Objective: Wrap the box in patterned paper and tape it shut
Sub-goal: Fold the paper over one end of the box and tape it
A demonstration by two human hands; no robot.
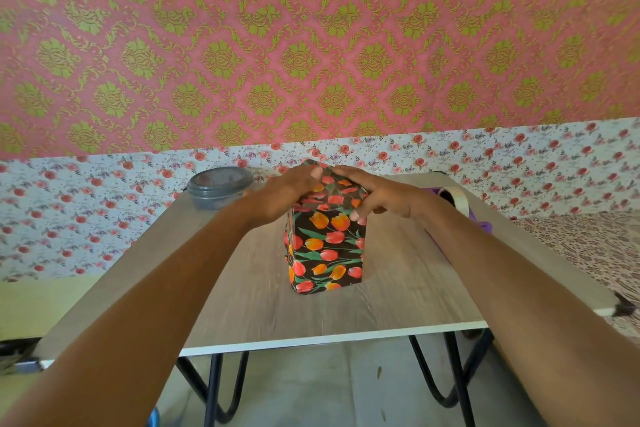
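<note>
Looks like a room in a home, not a shop or workshop. Told by pink wallpaper [311, 45] with green damask medallions over the whole upper half of the frame, and a band of rose-print paper [69, 218] under it from left edge to right. Furnished lightly: small wood-grain desk [311, 312] on black hairpin legs [212, 392] at bottom centre, grey floor [322, 388] beneath. Backed up by a lidded grey tub [220, 191] at the desk's far left corner and leopard-print cloth [588, 246] at the right edge.
</note>
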